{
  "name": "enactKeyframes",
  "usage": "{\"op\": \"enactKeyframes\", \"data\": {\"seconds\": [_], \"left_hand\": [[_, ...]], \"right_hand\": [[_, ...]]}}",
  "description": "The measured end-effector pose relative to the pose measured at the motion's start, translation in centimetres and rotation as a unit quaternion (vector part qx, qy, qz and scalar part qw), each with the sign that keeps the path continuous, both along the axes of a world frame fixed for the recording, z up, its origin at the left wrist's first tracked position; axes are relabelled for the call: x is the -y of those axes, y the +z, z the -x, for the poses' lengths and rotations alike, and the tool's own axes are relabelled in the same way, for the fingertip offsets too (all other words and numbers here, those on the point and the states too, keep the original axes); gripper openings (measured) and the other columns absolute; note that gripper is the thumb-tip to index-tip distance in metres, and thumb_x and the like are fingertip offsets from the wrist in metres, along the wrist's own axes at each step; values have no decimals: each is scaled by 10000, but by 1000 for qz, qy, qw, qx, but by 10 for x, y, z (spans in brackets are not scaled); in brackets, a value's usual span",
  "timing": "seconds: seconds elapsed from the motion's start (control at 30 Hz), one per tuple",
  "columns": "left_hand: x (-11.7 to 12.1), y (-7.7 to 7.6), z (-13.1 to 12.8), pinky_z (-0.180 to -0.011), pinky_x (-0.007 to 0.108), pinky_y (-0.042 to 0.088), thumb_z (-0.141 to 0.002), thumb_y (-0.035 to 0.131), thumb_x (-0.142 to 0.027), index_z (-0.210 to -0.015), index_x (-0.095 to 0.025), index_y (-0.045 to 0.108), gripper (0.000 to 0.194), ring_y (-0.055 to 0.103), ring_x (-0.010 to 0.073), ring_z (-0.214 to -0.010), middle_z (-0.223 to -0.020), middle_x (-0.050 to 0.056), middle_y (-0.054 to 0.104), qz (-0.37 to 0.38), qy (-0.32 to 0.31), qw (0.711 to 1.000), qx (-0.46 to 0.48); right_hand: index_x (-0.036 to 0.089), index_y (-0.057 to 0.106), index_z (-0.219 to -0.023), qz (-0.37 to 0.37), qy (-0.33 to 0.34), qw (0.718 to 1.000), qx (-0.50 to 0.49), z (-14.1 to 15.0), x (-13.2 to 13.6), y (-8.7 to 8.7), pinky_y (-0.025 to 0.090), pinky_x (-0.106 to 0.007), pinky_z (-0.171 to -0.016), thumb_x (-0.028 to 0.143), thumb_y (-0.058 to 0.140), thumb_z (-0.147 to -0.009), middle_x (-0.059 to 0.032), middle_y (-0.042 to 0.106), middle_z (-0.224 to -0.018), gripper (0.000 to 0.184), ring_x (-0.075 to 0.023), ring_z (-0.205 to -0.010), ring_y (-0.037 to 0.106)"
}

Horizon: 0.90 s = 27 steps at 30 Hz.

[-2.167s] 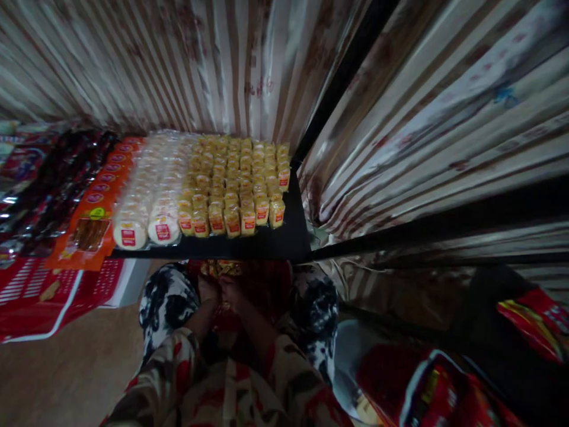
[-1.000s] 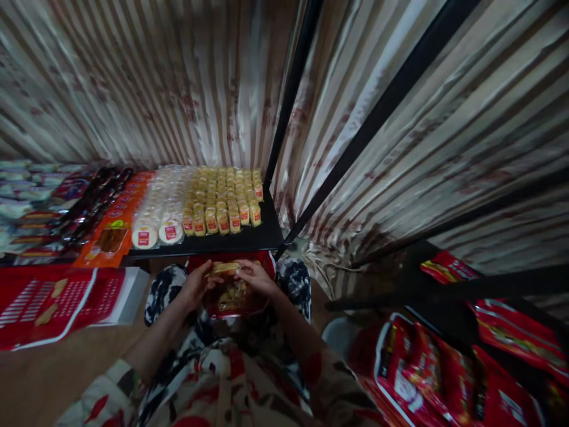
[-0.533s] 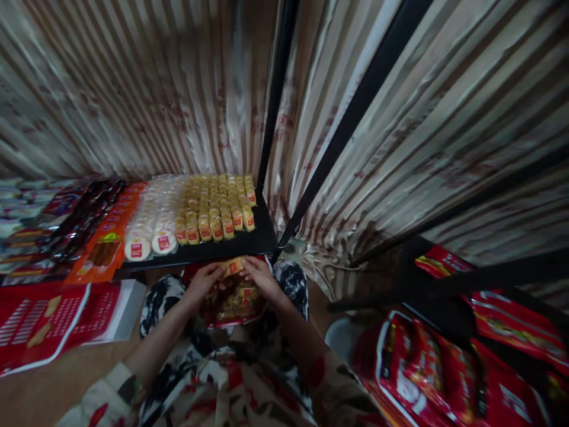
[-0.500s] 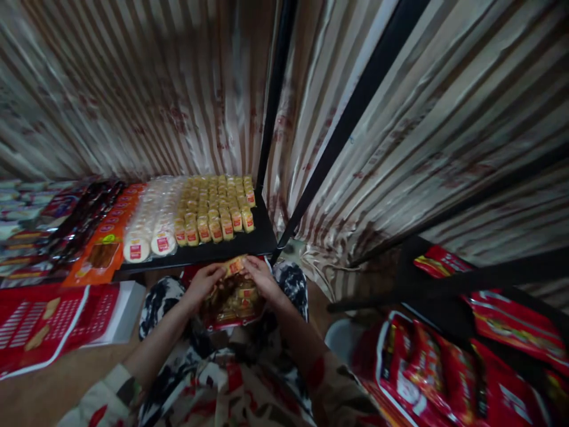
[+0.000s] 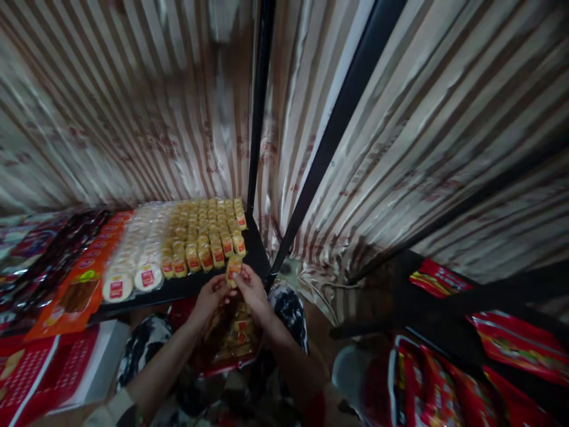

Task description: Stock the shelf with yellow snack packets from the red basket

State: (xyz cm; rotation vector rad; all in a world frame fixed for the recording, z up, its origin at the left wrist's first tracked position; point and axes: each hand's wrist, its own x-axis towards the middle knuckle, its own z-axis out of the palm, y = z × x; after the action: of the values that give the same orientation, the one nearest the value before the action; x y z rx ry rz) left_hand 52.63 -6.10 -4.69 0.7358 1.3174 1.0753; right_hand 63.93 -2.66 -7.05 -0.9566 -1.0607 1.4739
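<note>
My right hand (image 5: 251, 287) grips a small yellow wrapped snack (image 5: 233, 268) with a red label, its thumb across the front. The packet stands nearly upright, just before the shelf edge. My left hand (image 5: 211, 299) is closed, with its fingertips at the packet's lower end. Below both hands, a clear-fronted red bag (image 5: 235, 341) of similar yellow snacks rests between my knees. Beyond my hands, rows of the same yellow snacks (image 5: 205, 237) stand on the black shelf (image 5: 255, 246), their labels facing me.
Round white packets (image 5: 147, 276), an orange packet (image 5: 77, 293) and dark packets (image 5: 48, 258) line the shelf leftward. A red box (image 5: 48, 367) lies lower left. Black poles (image 5: 260, 107) rise before a striped curtain (image 5: 186, 118). Red bags (image 5: 453, 385) and a pale bucket (image 5: 349, 370) are at right.
The wrapped snack has turned from lying sideways between both hands to nearly upright, nearer the shelf's front row. My left hand has shifted to its lower end. The view has tilted upward.
</note>
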Motion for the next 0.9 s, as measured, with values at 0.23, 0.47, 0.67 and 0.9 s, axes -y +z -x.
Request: {"op": "enactKeyframes", "data": {"seconds": [0.23, 0.47, 0.67, 0.9], "left_hand": [[-66, 14, 5, -755, 286, 491, -675, 641, -215, -995, -158, 661, 325, 623, 156, -761, -942, 53, 690, -152, -23, 958, -241], [-115, 41, -7, -932, 355, 440, -746, 545, -125, -1033, -184, 663, 316, 600, 205, -952, -1030, 74, 660, -242, -53, 884, -396], [-154, 42, -11, -1051, 346, 350, -758, 486, -83, -1130, -215, 611, 414, 489, 198, -1183, -1231, 41, 596, -256, -83, 832, -486], [-190, 41, -4, -1020, 313, 367, -782, 434, -80, -1141, -148, 601, 402, 515, 206, -1162, -1225, 95, 600, -238, -117, 797, -542]], "right_hand": [[221, 628, -1047, -81, -79, 988, 108, -9, -47, 7, 485, -301, -795, 373, 598, -745, -46, 642, -962, 339, -198, -877, 600], [211, 602, -1152, -118, -180, 953, 213, -20, -114, 15, 469, -322, -860, 243, 577, -762, -76, 627, -1067, 392, -214, -953, 586], [190, 594, -1148, -103, -232, 922, 292, -17, -148, 6, 447, -318, -906, 207, 537, -793, -69, 651, -1095, 360, -204, -1018, 589], [155, 602, -1140, -94, -263, 882, 380, -19, -165, 1, 438, -302, -894, 189, 490, -838, -95, 659, -1086, 324, -208, -1016, 593]]}}
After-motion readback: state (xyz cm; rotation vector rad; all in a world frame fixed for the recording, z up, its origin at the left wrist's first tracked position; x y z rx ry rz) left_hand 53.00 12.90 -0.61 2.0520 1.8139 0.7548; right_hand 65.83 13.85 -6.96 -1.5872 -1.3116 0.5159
